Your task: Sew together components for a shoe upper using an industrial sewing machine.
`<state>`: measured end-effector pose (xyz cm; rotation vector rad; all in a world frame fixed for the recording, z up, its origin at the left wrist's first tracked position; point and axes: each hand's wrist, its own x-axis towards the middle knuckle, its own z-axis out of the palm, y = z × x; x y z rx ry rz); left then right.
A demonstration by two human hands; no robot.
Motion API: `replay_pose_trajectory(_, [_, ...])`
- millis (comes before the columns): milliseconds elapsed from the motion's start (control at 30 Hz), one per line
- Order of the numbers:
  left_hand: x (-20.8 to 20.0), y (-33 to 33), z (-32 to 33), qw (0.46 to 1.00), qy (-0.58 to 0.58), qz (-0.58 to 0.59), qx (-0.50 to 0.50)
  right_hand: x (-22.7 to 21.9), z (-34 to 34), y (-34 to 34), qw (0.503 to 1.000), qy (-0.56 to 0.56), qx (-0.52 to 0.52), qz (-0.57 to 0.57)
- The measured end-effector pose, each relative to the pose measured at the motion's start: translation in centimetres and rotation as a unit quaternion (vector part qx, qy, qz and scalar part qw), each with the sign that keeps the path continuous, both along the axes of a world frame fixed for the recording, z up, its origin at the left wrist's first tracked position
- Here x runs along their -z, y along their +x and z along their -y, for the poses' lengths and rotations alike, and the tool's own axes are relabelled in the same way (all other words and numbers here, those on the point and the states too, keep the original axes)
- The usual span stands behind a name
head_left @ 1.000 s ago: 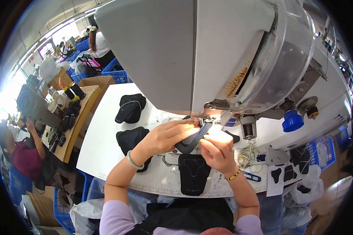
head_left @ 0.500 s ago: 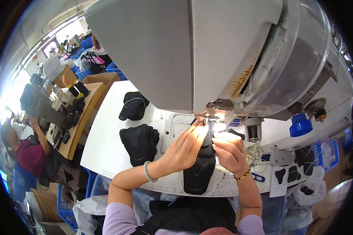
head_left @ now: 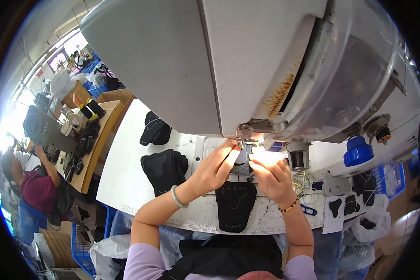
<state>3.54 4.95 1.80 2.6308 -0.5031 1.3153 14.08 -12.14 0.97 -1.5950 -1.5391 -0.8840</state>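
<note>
Beneath the sewing machine (head_left: 158, 60), the left hand (head_left: 212, 172) and right hand (head_left: 272, 181) are pinching the grey piece (head_left: 241, 167) from either side, seemingly positioning it for stitching; the next move is calling for steady alignment and gentle guiding.

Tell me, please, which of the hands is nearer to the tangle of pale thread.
Right: the right hand is just left of the tangle; the left hand is farther left, beyond the right hand.

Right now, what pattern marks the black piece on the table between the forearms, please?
Pale dashed outline on the black piece, clearest in the head view.
</note>
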Motion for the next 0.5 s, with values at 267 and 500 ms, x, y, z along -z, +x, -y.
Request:
replay_pose_trajectory(267, [0.4, 0.9, -0.5, 0.999, -0.009, 0.034, -0.010, -0.2, -0.2, -0.5, 0.998, -0.021, 0.014, -0.058])
replay_pose_trajectory(500, [1.3, 1.8, -1.5, 0.998, -0.050, 0.045, 0.009, -0.1, -0.3, -0.3, 0.997, -0.033, 0.005, -0.075])
